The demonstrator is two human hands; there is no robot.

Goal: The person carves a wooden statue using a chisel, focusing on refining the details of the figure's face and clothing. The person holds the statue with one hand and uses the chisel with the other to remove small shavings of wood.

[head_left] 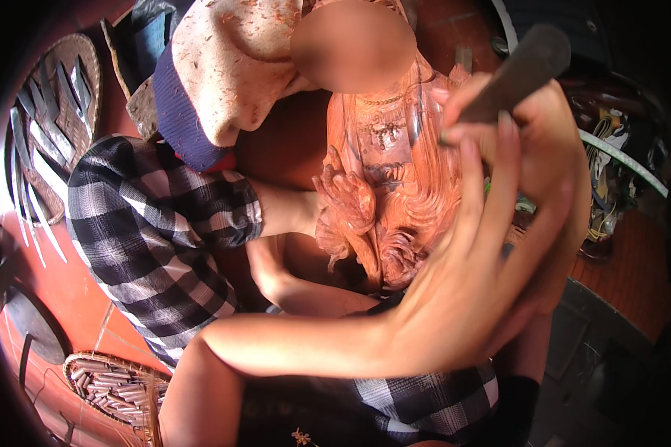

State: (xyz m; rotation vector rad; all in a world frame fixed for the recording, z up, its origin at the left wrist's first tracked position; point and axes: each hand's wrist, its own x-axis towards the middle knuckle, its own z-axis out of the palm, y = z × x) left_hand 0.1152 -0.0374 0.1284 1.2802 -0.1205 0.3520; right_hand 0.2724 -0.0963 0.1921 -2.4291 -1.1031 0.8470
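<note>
A reddish carved wooden statue [425,194] with a hand-like carving and flowing folds lies in front of me; a blurred oval covers its upper end. Above its right side, my right hand [555,119] grips a dark, blunt-ended tool [522,71] whose exact kind I cannot make out. My left hand [455,246] reaches up from the left across the statue's lower right edge. Its long fingers stretch up beside the tool's lower end, slightly smeared; its thumb is hidden. Whether they touch the tool is unclear.
A woven tray [89,56] with several metal blades [41,141] lies left. Cream cloth [224,67], strewn with wood chips, adjoins the statue. A bent limb in checked cloth [134,223] lies nearby. Lower left is a basket of short rods [115,391]; clutter [608,179] lies right.
</note>
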